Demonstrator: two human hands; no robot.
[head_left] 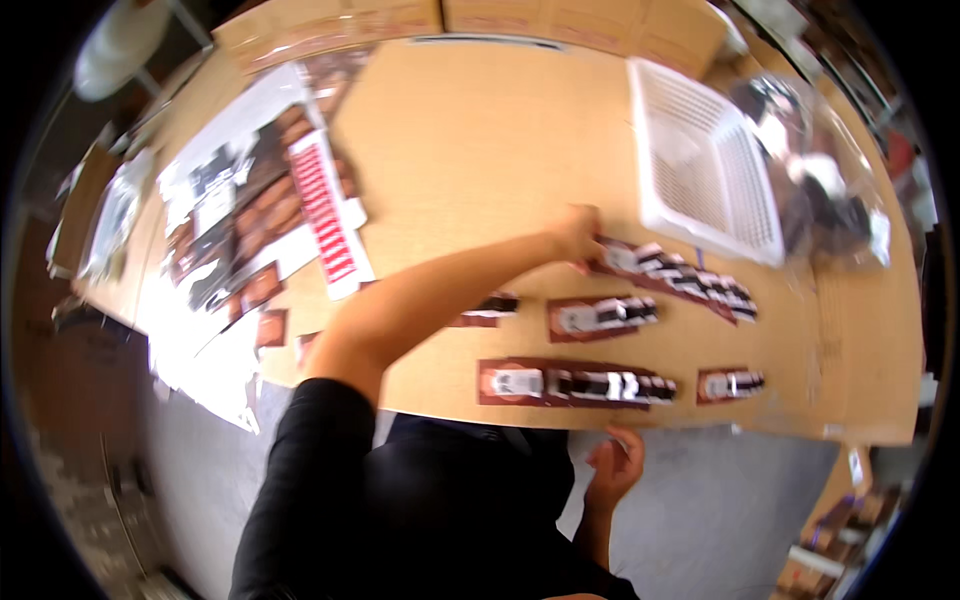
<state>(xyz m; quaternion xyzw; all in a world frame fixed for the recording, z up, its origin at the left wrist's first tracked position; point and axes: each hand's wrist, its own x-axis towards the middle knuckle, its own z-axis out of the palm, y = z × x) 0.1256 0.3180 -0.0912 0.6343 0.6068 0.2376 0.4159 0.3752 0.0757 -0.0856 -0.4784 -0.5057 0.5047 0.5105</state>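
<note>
My left hand (pixel 577 236) reaches far across to the right, its fingers closed on the left end of an overlapping row of brown printed cards (pixel 668 272). Blur softens the fingertips. My right hand (pixel 617 465) hangs just off the table's front edge, fingers loosely curled and apart, with nothing in it. Closest to it lies a longer overlapping row of brown cards (pixel 580 385) with dark and white parts. A shorter row (pixel 600 317) is above that, and a small stack (pixel 729 385) sits at the right. My left forearm partly covers another stack (pixel 482 310).
A white plastic basket (pixel 652 160) stands at the back right, beside clear bags (pixel 815 180) with dark contents. Clear packaging with brown pieces (pixel 255 200) and a red-and-white strip (pixel 325 215) lie at the left. Cardboard boxes (pixel 590 25) line the tan table's (pixel 470 140) far edge.
</note>
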